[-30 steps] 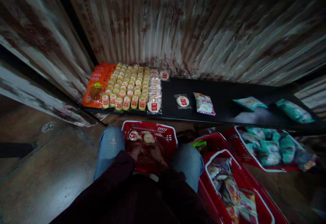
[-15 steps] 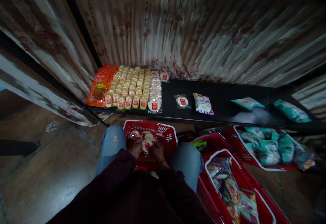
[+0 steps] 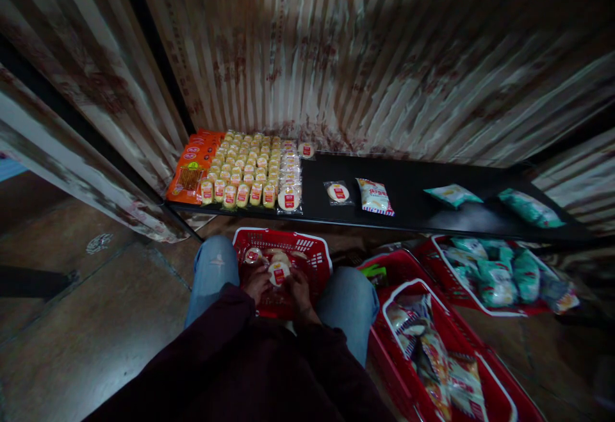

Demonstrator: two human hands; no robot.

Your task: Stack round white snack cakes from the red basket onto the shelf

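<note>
From where I stood, the person's two hands had come no closer than the width of one round wrapped cake (image 3: 279,273); it lay directly between them, label up, the left hand (image 3: 259,283) gripping its left edge and the right hand (image 3: 298,286) its right edge; both were low over a red basket (image 3: 317,281) set between the knees; another wrapped disc (image 3: 253,255) sat inside the basket just beyond the left hand, and several pale discs (image 3: 281,257) lay ahead of the held one.

Farther forward of the hands ran a black shelf (image 3: 408,185); ahead and to their left it bore an orange packet (image 3: 192,166), then rows of small yellow cakes (image 3: 247,169), then a line of wrapped discs (image 3: 289,172) nearly straight ahead; ahead and to the right of the right hand lay a single disc (image 3: 337,193) and, just beside it, a white packet (image 3: 375,196); well off to the right, beyond the right knee, more red baskets held packets (image 3: 464,383).
</note>
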